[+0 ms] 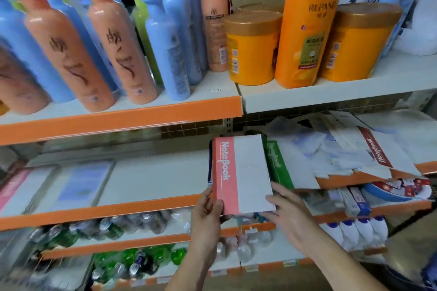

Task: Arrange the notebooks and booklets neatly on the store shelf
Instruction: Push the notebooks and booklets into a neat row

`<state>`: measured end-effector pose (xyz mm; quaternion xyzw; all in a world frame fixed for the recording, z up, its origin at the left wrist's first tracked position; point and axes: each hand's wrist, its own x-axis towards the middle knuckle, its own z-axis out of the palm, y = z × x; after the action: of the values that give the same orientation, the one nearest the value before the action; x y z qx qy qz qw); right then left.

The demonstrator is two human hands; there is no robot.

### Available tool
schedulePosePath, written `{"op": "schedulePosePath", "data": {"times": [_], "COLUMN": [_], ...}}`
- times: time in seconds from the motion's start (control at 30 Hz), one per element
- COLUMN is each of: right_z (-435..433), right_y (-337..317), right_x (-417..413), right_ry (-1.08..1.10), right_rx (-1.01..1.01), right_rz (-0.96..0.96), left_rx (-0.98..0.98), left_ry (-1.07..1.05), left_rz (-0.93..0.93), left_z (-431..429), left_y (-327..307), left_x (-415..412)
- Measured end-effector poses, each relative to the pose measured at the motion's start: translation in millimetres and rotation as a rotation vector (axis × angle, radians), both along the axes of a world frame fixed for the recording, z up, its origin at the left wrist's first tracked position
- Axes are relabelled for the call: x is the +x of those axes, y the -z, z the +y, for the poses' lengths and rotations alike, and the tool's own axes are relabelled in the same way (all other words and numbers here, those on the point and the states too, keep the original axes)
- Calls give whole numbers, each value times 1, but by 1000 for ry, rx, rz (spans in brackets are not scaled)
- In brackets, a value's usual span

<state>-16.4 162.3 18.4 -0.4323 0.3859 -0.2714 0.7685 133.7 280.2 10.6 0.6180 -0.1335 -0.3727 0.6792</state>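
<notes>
One pink notebook (241,172) at shelf (142,205) front edge. Left hand (208,210) grip pinches near left corner, right hand (287,217) grip pinches near right corner. Green notebook (279,165) just beside. Task looks early: jumbled booklets (343,149) toward right end left to sort.

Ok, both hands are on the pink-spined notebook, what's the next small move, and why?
Probably push the pink-spined white notebook back, square to the white shelf: its near edge juts past the orange shelf lip, and the left hand and right hand grip its near corners.
</notes>
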Motion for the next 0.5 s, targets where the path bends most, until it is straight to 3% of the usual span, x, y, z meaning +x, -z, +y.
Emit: {"op": "schedulePosePath", "data": {"times": [0.2,0.5], "right_z": [8,15], "right_y": [15,22], "right_x": [39,111], "right_ry": [-125,-366], "right_rx": [-237,-225], "right_rz": [189,177], "left_rx": [62,182], "left_ry": [-127,-350], "left_rz": [-82,-195], "left_z": [35,72], "left_y": [3,2], "left_x": [17,57]}}
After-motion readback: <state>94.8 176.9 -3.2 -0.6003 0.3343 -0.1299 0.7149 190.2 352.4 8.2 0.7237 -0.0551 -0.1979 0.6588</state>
